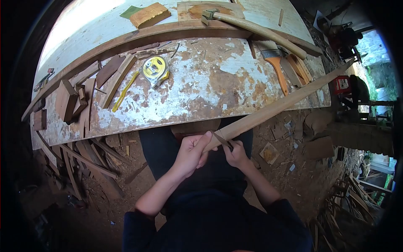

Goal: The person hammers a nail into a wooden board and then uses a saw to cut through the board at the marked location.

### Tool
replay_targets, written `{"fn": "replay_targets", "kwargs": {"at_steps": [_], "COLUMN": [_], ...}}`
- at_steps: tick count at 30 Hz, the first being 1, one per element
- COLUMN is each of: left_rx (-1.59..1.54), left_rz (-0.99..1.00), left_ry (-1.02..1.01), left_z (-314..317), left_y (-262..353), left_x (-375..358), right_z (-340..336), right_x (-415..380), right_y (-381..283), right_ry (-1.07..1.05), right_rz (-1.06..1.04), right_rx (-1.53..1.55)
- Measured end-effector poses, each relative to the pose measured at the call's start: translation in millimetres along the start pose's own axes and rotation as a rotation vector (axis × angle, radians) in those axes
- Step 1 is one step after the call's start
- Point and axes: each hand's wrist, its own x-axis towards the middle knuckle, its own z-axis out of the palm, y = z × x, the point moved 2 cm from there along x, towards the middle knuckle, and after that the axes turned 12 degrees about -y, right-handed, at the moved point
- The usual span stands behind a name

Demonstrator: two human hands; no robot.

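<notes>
A long wooden strip (273, 107) slants from my lap up to the right, across the front edge of the workbench. My left hand (192, 156) is closed around its near end, the thumb on top. My right hand (237, 154) is closed beside the strip on a thin dark flat piece (222, 140), which lies across the wood near a faint cross line. What kind of tool this is, I cannot make out. The fingers hide part of it and the strip's very end.
On the worn workbench (189, 101) lie a yellow tape measure (155, 70), a paintbrush (277, 71), a hammer (256, 31), a long wooden rail (168, 34) and several wood blocks (67, 101). Offcuts (88, 164) lean below at left. Scraps litter the floor.
</notes>
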Motion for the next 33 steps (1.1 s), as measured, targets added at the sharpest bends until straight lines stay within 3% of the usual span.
{"fn": "replay_targets", "kwargs": {"at_steps": [1,4,7,10,16,19,22,25,28,31,33], "left_rx": [0.102,0.756,1.170,1.257,1.537,1.490,1.214,0.619,0.210,0.419,0.731], "left_rz": [0.039,0.445,0.543,0.388,0.649,0.715,0.704,0.157,0.062,0.125,0.354], "left_ry": [0.013,0.287,0.278,0.146,0.134,0.126,0.116,0.039,-0.016,0.057,0.093], "left_z": [-2,10,0,-3,2,-2,-1,-3,-6,-1,0], "left_y": [2,19,21,28,41,31,36,26,20,18,16], "left_x": [1,-4,-4,-7,-11,-10,-9,-11,-9,-11,-12], "right_z": [-3,0,-1,7,11,16,13,6,3,12,10], "right_x": [3,-11,-15,-17,-16,-18,-19,-24,-38,-50,-54], "right_y": [-5,-5,-20,-23,-36,-35,-45,-68,-79,-73,-71], "right_ry": [-0.026,-0.158,-0.184,-0.146,-0.095,-0.046,-0.075,-0.067,-0.040,0.028,-0.006], "right_rz": [-0.002,0.159,0.182,0.181,0.130,0.112,0.156,0.232,0.200,0.244,0.263], "right_rx": [0.060,0.042,0.140,0.198,0.234,0.246,0.246,0.241,0.346,0.259,0.140]}}
